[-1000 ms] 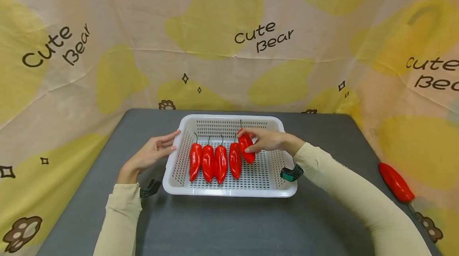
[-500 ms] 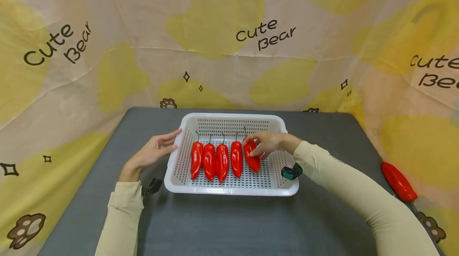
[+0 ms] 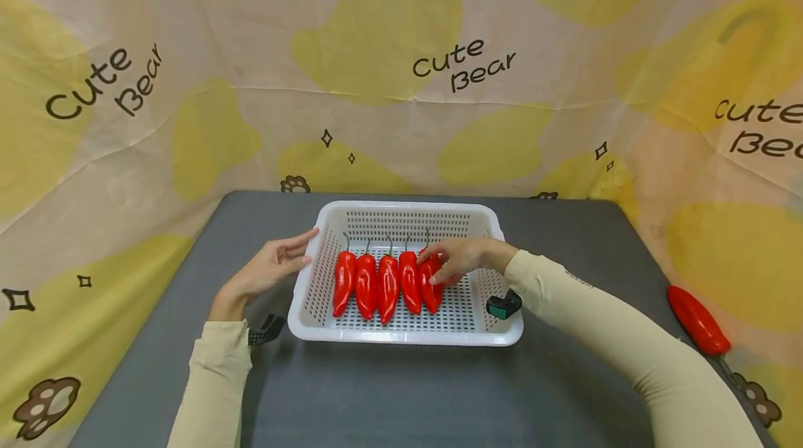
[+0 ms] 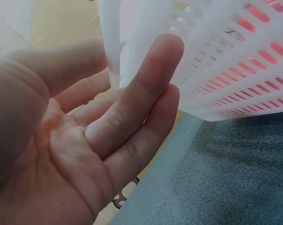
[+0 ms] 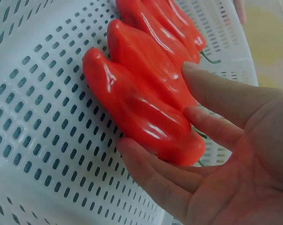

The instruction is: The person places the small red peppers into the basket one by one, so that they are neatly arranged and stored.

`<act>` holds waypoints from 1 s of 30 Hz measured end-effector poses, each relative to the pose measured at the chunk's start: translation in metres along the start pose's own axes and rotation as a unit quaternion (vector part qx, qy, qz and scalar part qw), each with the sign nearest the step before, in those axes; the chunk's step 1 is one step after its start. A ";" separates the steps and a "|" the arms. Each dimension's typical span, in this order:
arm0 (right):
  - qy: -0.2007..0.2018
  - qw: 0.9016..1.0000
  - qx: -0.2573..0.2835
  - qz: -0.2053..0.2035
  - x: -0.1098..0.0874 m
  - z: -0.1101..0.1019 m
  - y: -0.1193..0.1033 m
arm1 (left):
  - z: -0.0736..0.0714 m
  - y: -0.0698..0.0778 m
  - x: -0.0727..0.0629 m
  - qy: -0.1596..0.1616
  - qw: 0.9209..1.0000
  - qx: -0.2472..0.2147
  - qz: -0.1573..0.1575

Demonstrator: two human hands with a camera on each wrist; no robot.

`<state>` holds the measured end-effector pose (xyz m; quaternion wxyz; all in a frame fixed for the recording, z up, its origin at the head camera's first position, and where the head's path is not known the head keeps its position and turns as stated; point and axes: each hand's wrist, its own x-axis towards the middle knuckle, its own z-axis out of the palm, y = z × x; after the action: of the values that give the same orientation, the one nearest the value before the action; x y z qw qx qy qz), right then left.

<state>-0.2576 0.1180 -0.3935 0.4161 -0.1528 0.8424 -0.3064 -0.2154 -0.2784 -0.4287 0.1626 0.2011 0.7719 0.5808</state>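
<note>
A white plastic basket (image 3: 404, 338) with slotted walls holds several glossy red chili peppers in a row, green stems toward the far side. My left hand (image 3: 270, 270) rests at the basket's left end. In the left wrist view, its fingertips (image 4: 167, 49) lie along the slotted outer wall, and the thumb ends at the rim. Over the row's right end is my right hand (image 3: 461, 258), spread loosely across the rightmost pepper (image 5: 141, 117). Its lower fingertips (image 5: 127, 146) touch that pepper's outer side; the thumb extends above the neighbouring pepper (image 5: 146, 61).
One more red pepper (image 3: 698, 320) lies at the right edge of the dark grey table (image 3: 401, 399). A printed cloth (image 3: 376, 30) hangs behind the table and along its sides. Slotted basket floor (image 5: 48, 122) shows to the right of the row.
The rightmost pepper, at first held tilted in my right hand, came down in the basket, then slid left against its neighbour and straightened. My left hand stays at the basket's end.
</note>
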 end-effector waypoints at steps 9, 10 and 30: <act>-0.016 1.000 0.012 0.003 -0.001 0.001 0.004 | 0.001 -0.002 0.004 -0.007 1.000 0.005 -0.002; -0.015 1.000 0.011 0.001 -0.001 0.001 0.004 | 0.001 -0.002 0.004 -0.006 1.000 0.005 -0.002; -0.012 0.999 0.035 -0.005 0.002 -0.003 0.007 | -0.001 -0.004 -0.001 0.000 1.000 0.005 0.009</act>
<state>-0.2607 0.1234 -0.3975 0.4296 -0.1456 0.8254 -0.3361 -0.2160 -0.2808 -0.4325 0.1560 0.2090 0.7728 0.5785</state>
